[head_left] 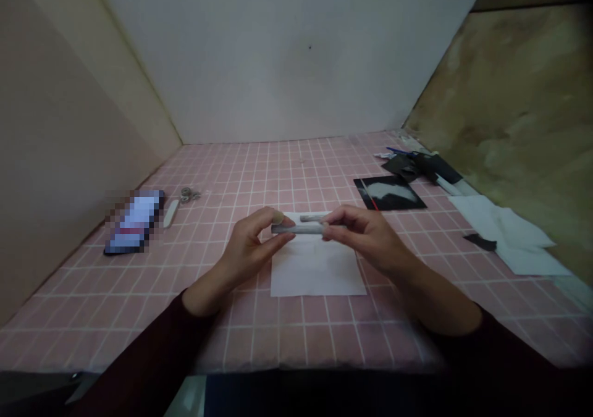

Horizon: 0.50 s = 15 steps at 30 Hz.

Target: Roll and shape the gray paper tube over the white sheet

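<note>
One phone (134,222) with a blurred screen lies at the left of the frame, near a white strip (171,214) and small grey rings (186,193). At centre, the left hand (250,236) and right hand (365,235) pinch opposite ends of a grey roll (306,228) between narrowed fingers, over a white sheet (315,272); a thinner grey stick (311,218) runs behind it. Farther right lie a black card (393,189) and white papers (504,235).

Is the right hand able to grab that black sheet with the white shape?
Probably not yet: the right hand is busy holding the grey roll. Otherwise the way to the black sheet looks open, with just a thin stick lying across it.
</note>
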Tool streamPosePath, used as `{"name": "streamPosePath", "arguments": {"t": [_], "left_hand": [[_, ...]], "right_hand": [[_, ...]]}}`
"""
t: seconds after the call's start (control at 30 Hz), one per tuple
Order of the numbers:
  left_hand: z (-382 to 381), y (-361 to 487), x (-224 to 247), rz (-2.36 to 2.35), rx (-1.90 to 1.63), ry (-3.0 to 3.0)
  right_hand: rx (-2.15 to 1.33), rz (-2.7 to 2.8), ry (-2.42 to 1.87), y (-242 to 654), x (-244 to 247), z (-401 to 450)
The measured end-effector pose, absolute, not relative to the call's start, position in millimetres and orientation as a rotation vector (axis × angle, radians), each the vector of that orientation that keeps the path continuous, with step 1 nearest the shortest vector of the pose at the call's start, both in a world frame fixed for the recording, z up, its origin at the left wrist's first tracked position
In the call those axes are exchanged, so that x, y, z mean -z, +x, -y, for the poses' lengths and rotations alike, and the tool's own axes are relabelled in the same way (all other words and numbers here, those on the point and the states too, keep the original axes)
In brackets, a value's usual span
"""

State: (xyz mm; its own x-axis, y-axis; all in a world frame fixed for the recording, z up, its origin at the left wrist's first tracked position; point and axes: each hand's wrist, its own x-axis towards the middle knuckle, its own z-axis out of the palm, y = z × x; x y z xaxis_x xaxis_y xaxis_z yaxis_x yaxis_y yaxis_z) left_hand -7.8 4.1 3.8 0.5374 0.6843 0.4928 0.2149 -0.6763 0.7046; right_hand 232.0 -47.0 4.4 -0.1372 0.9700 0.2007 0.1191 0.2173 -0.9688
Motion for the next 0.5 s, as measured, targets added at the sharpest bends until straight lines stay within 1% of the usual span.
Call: {"name": "streamPosePath", "arguments": {"t": [0.1,0.23,0.4,0.5], "left_hand": [[-3.9,-8.8,-4.1,-0.741,-0.990,2.157],[-4.2,-10.0,-5.5,-0.819,-1.008,2.005],[-4.3,-6.8,-5.2,-0.788,-0.794,1.813],[-7.1,-7.0,-4.9,-0.807,-0.795,1.727]], "right_hand": [[-1.018,1.578,-1.049,231.6,-1.9,47.6],[-0.884,1.506,-1.015,234.6,-2.6,49.0],[-0.629,1.805,-1.013,231.9,-3.6,53.0],[-0.565,1.730,-1.029,234.0,-3.8,52.5]]}}
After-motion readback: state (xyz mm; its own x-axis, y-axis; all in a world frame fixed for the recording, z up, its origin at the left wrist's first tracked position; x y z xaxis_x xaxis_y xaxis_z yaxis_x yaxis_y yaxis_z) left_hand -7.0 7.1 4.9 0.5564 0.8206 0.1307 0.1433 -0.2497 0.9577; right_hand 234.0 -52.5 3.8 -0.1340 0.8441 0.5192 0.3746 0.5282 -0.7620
